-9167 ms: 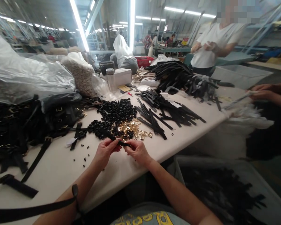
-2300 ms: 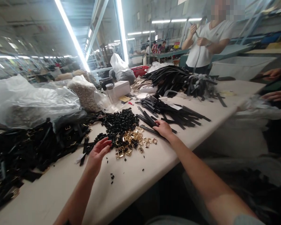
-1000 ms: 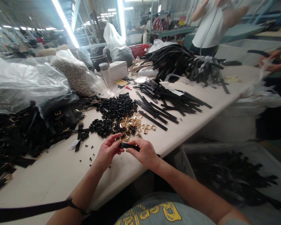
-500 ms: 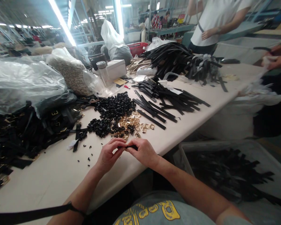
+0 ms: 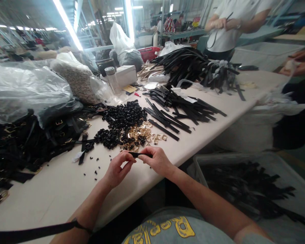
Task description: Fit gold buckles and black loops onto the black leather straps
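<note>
Both my hands work over the near edge of a long white table. My right hand pinches a short black strap by one end. My left hand is closed in a pinch at the strap's other end. Just beyond the hands lie a heap of small gold buckles and a mound of black loops. A long black strap hangs over my left forearm.
Loose black straps lie right of the buckles, with a bigger pile farther back. Buckled straps and plastic bags fill the left. A grey bin of straps sits at lower right. A person stands opposite; another person's hands are at right.
Since 2.3 s ago my hands drew back from the buckle heap and the strap pile and came together on a strap. In the last half second my left fingers shifted slightly along it.
</note>
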Action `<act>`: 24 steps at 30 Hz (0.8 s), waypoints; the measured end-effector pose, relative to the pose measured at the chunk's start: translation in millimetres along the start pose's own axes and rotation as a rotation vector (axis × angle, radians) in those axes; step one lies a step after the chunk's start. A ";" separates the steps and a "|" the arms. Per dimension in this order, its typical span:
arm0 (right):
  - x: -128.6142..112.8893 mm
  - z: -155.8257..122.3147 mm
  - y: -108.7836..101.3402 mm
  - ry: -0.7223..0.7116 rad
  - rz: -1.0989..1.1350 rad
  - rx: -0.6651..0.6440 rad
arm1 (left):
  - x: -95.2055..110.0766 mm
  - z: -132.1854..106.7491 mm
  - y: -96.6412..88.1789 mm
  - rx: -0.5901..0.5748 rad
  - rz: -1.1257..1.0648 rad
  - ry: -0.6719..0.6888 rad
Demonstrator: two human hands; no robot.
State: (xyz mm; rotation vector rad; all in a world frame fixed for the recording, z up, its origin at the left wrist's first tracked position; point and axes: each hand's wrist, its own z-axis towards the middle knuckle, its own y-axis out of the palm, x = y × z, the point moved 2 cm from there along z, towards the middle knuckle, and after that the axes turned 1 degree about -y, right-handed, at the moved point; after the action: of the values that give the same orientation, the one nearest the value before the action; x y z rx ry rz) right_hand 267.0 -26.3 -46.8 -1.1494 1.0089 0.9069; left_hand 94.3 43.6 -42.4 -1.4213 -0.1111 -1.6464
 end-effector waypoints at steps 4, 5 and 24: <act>-2.9 -0.2 -6.0 -0.005 0.007 -0.038 | -10.6 -4.4 4.7 0.113 -0.131 -0.110; -3.2 -0.7 -6.3 -0.005 0.000 -0.043 | -13.2 -5.3 5.4 0.123 -0.126 -0.128; 4.6 -7.9 4.5 -0.030 0.154 -0.076 | -15.0 -2.9 1.6 0.181 -0.279 -0.251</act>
State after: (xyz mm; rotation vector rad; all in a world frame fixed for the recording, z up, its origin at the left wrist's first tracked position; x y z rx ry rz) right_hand 262.9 -33.0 -53.3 -1.1294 1.0568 1.0895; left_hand 91.7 49.5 -56.3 -1.5166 -0.6110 -1.6226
